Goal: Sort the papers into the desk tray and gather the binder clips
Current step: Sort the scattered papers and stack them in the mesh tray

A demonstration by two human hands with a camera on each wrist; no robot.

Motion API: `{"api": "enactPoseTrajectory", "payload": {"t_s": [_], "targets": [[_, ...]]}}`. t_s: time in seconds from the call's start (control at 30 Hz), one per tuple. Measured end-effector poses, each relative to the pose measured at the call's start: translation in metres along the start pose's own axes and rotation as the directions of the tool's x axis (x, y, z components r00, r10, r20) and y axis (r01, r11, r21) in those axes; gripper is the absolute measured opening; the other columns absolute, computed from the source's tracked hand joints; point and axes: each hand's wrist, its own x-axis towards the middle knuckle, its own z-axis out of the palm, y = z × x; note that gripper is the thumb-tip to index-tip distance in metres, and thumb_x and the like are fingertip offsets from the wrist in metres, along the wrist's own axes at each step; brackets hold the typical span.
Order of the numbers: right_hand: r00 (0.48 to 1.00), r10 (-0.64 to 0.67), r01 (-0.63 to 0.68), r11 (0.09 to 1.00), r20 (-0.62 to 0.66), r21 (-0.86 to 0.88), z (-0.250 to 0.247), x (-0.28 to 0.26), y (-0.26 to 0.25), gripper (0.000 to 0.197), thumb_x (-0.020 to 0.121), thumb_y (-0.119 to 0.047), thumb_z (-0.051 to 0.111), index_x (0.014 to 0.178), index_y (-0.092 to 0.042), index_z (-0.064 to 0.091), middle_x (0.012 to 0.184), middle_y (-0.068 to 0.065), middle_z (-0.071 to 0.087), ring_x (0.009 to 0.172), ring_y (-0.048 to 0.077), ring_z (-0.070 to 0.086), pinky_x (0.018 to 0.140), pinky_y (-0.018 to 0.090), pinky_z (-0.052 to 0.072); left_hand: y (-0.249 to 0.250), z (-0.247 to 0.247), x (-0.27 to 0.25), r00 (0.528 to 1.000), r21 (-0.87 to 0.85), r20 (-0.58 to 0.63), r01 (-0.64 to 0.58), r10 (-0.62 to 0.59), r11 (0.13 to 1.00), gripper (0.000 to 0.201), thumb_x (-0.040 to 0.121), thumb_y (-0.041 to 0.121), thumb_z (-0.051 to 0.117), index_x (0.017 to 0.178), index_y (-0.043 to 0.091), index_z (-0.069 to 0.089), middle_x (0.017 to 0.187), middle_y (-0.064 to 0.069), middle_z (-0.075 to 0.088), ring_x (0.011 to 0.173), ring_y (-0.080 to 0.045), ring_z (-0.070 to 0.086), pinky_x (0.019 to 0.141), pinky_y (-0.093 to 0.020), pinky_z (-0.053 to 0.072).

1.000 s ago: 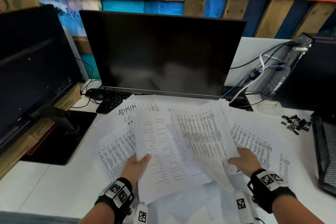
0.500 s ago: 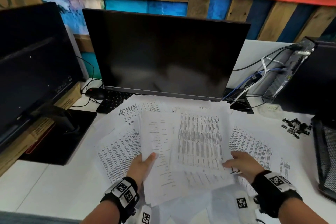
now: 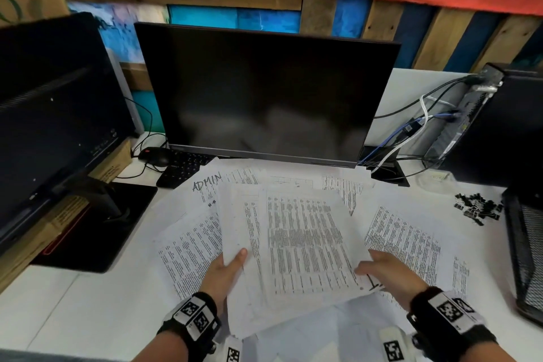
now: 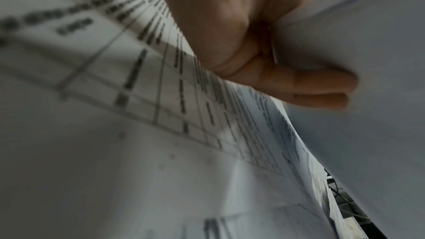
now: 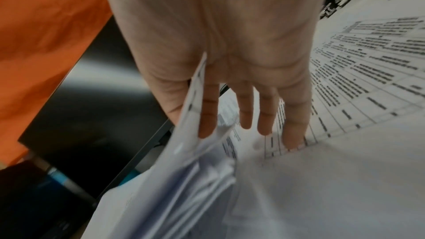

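A stack of printed papers (image 3: pixel 299 247) is held low over the desk in front of the monitor. My left hand (image 3: pixel 233 263) grips its left edge, thumb on top; in the left wrist view my fingers (image 4: pixel 306 83) curl under the sheets. My right hand (image 3: pixel 368 269) pinches the stack's right edge; in the right wrist view the sheets (image 5: pixel 190 115) pass between thumb and fingers. More loose papers (image 3: pixel 405 238) lie spread on the white desk. A pile of black binder clips (image 3: pixel 476 209) sits at the right, beside the black mesh desk tray (image 3: pixel 526 247).
A dark monitor (image 3: pixel 264 91) stands right behind the papers, with a keyboard (image 3: pixel 182 169) and mouse (image 3: pixel 154 154) partly under them. A second monitor (image 3: pixel 53 114) on a stand fills the left. A computer tower (image 3: pixel 505 120) with cables stands at the back right.
The sheets my right hand held raised and curled have come down flat onto the stack in my left hand. Both hands have stayed at the stack's edges.
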Motion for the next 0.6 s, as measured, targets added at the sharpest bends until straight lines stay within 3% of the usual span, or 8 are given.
{"api": "enactPoseTrajectory", "payload": {"t_s": [0.07,0.13,0.2,0.3,0.37,0.43,0.5,0.6], "targets": [[0.998,-0.039,0.038,0.999,0.054,0.01,0.011,-0.006,0.001,0.023,0.072,-0.006,0.069,0.096,-0.005,0.069,0.096,0.008,0.075,0.084,0.019,0.07,0.07,0.024,0.051,0.002,0.001,-0.003,0.999,-0.006,0.043,-0.004,0.004,1.0,0.006,0.088,0.034,0.056,0.092,0.031,0.058,0.069,0.019,0.069,0.07,0.005,0.061,0.057,-0.01,0.046],[0.991,-0.092,0.097,0.994,0.095,-0.045,0.024,-0.009,0.002,0.023,0.081,-0.001,0.064,0.1,-0.012,0.067,0.099,0.002,0.075,0.091,0.015,0.071,0.086,0.03,0.053,0.004,0.003,-0.007,0.996,-0.051,0.088,0.003,0.002,0.999,0.027,0.078,0.036,0.064,0.103,0.027,0.059,0.088,0.009,0.07,0.088,-0.011,0.065,0.081,-0.027,0.053],[0.988,-0.133,0.137,0.989,0.084,-0.049,0.03,-0.008,0.004,0.036,0.081,-0.001,0.065,0.113,-0.017,0.058,0.107,-0.002,0.071,0.095,0.016,0.069,0.088,0.033,0.053,0.003,0.004,-0.006,0.991,-0.055,0.129,-0.007,0.014,0.998,0.047,0.073,0.035,0.068,0.117,0.02,0.056,0.097,0.007,0.065,0.099,-0.018,0.059,0.097,-0.039,0.044],[0.992,-0.112,0.116,0.991,-0.056,0.072,0.023,-0.004,0.008,0.056,0.083,-0.012,0.067,0.13,-0.023,0.037,0.126,-0.001,0.051,0.11,0.024,0.058,0.094,0.038,0.048,0.007,0.001,-0.007,0.983,-0.046,0.18,-0.027,0.035,0.999,0.06,0.061,0.039,0.075,0.114,0.023,0.052,0.095,0.011,0.063,0.09,-0.008,0.059,0.09,-0.031,0.045],[0.998,-0.064,0.062,0.977,0.004,0.203,0.022,-0.006,0.009,0.056,0.087,-0.016,0.063,0.134,-0.024,0.035,0.13,0.001,0.052,0.115,0.024,0.055,0.096,0.039,0.046,0.007,0.0,-0.006,0.976,-0.075,0.216,-0.001,0.017,0.997,0.073,0.048,0.044,0.086,0.109,0.019,0.056,0.098,0.004,0.069,0.092,-0.011,0.064,0.086,-0.029,0.05],[0.994,-0.033,0.0,0.95,0.1,0.313,0.028,-0.01,0.01,0.047,0.088,-0.005,0.058,0.131,-0.015,0.043,0.123,0.008,0.063,0.11,0.025,0.061,0.088,0.038,0.051,0.009,0.001,-0.006,0.97,-0.089,0.241,0.046,-0.023,0.995,0.063,0.061,0.025,0.084,0.116,0.012,0.057,0.103,-0.005,0.071,0.096,-0.021,0.067,0.085,-0.037,0.052],[0.995,-0.018,-0.018,0.938,0.101,0.347,0.034,-0.015,0.012,0.051,0.081,0.002,0.06,0.128,-0.014,0.047,0.117,0.009,0.067,0.109,0.027,0.062,0.087,0.04,0.051,0.011,0.005,-0.007,0.974,-0.062,0.227,0.037,-0.022,0.997,0.046,0.076,0.003,0.069,0.119,0.01,0.055,0.103,-0.009,0.07,0.095,-0.023,0.066,0.081,-0.035,0.052],[0.998,0.022,-0.04,0.931,0.052,0.363,0.036,-0.023,0.025,0.058,0.068,-0.007,0.07,0.123,-0.015,0.053,0.113,0.008,0.069,0.107,0.027,0.062,0.091,0.045,0.051,0.011,0.012,-0.007,0.982,-0.081,0.188,0.012,0.003,0.997,0.044,0.078,-0.004,0.062,0.118,0.01,0.054,0.105,-0.009,0.067,0.098,-0.023,0.061,0.085,-0.037,0.046]]}}
